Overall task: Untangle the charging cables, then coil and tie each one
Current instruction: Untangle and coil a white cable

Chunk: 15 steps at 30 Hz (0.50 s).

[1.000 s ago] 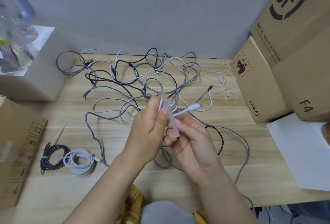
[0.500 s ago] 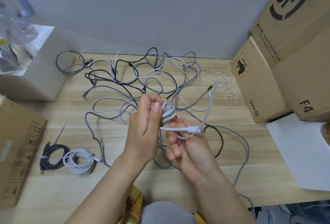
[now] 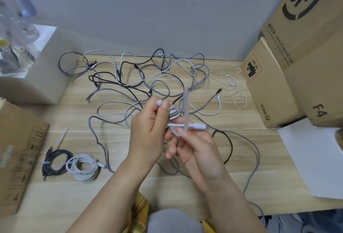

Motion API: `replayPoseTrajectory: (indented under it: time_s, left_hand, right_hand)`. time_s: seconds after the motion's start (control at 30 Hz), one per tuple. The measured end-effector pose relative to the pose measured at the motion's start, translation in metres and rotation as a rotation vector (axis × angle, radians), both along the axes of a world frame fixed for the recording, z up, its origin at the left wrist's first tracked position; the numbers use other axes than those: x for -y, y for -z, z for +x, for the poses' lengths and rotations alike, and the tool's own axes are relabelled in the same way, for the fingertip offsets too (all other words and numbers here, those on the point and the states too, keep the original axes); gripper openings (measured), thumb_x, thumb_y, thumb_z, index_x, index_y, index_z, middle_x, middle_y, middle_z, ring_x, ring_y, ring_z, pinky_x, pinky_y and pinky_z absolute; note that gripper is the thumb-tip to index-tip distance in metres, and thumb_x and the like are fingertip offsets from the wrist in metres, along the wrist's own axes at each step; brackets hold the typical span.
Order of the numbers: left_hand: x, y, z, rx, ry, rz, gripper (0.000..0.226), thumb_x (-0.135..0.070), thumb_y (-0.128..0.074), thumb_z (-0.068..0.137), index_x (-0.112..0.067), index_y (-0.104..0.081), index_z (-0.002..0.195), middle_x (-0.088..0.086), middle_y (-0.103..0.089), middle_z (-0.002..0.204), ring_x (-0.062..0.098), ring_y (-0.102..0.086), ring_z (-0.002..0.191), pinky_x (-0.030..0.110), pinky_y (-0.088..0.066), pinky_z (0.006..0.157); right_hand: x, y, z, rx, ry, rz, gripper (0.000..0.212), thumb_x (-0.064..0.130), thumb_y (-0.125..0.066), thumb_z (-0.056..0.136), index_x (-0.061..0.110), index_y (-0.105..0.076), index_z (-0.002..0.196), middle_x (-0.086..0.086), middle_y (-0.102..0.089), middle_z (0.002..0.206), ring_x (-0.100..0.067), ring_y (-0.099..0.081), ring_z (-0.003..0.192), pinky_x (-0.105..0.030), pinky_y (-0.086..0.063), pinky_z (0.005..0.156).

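My left hand [image 3: 148,130] grips a small coiled white cable [image 3: 174,114] above the middle of the wooden table [image 3: 241,158]. Its white plug end [image 3: 196,126] sticks out to the right. My right hand [image 3: 194,149] pinches a translucent white tie strip [image 3: 186,110] that loops under the coil and stands up beside it. Behind the hands lies a tangle of grey, white and black cables [image 3: 141,78]. At the left lie a tied black coil [image 3: 55,162] and a tied white coil [image 3: 83,166].
Cardboard boxes [image 3: 269,84] stand at the right, with thin white earphone wires [image 3: 235,86] in front of them. A white sheet [image 3: 311,158] lies at the right edge. A flat carton [image 3: 16,149] and a white box [image 3: 37,76] sit at the left. A spare tie strip [image 3: 62,138] lies by the coils.
The tie strip, earlier slanted across the coil, now loops under it with its long end standing upright. The plug end swung from up-right to level.
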State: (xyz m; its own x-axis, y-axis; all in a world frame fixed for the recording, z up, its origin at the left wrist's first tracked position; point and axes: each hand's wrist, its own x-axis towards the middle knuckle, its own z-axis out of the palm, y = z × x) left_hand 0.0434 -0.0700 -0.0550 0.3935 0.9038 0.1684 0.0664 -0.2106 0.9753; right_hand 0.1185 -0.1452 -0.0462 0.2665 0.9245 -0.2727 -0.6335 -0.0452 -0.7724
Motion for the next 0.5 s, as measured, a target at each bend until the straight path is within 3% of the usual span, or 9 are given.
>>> replayPoseTrajectory:
  time_s: [0.1,0.23,0.3,0.37,0.43,0.5]
  left_hand:
    - [0.001,0.0,0.001,-0.016,-0.045,-0.022,0.04,-0.045,-0.038,0.089,-0.008,-0.047,0.076,0.011,-0.051,0.062,0.03,-0.048,0.057,0.038,-0.038,0.051]
    - [-0.003,0.003,-0.001,-0.09,-0.108,0.001,0.028,-0.036,-0.036,0.093,-0.021,-0.041,0.069,-0.011,-0.043,0.056,0.008,-0.035,0.053,0.024,-0.029,0.05]
    - [-0.008,0.005,-0.003,-0.106,-0.113,-0.006,0.027,-0.036,-0.035,0.092,-0.023,-0.04,0.07,-0.011,-0.042,0.056,0.008,-0.032,0.053,0.028,-0.03,0.052]
    - [-0.009,0.007,-0.004,-0.133,-0.085,-0.005,0.028,-0.037,-0.036,0.093,-0.022,-0.044,0.072,-0.004,-0.048,0.06,0.012,-0.036,0.053,0.034,-0.033,0.054]
    - [-0.006,0.01,-0.004,-0.17,-0.037,-0.002,0.031,-0.039,-0.036,0.093,-0.017,-0.047,0.074,0.002,-0.047,0.061,0.018,-0.038,0.054,0.036,-0.033,0.054]
    - [-0.004,0.011,-0.003,-0.172,0.002,0.0,0.03,-0.038,-0.037,0.094,-0.021,-0.042,0.07,-0.005,-0.039,0.055,0.013,-0.033,0.052,0.034,-0.029,0.051]
  right_hand:
    - [0.001,0.005,-0.003,0.185,0.026,-0.04,0.016,0.015,-0.049,0.08,0.01,-0.064,0.086,-0.002,-0.057,0.067,-0.011,-0.047,0.049,-0.026,-0.046,0.054]
    - [0.005,0.008,-0.006,0.545,0.059,-0.091,0.026,0.014,-0.048,0.08,0.023,-0.067,0.095,0.005,-0.058,0.066,-0.011,-0.049,0.053,-0.026,-0.047,0.059]
    - [0.007,0.008,-0.009,0.854,0.148,-0.06,0.026,0.018,-0.056,0.079,0.035,-0.066,0.094,0.007,-0.057,0.069,-0.013,-0.05,0.057,-0.028,-0.048,0.059]
    - [0.007,0.006,-0.01,1.117,0.22,0.004,0.016,0.027,-0.061,0.08,0.035,-0.068,0.091,0.007,-0.054,0.072,-0.011,-0.049,0.061,-0.026,-0.046,0.059]
    - [0.006,0.001,-0.009,1.213,0.268,0.073,0.012,0.038,-0.062,0.083,0.028,-0.067,0.083,0.006,-0.049,0.076,-0.011,-0.048,0.067,-0.025,-0.042,0.062]
    - [0.006,-0.002,-0.007,1.157,0.275,0.184,0.025,0.043,-0.053,0.09,0.023,-0.063,0.078,0.007,-0.051,0.079,-0.015,-0.051,0.076,-0.026,-0.042,0.069]
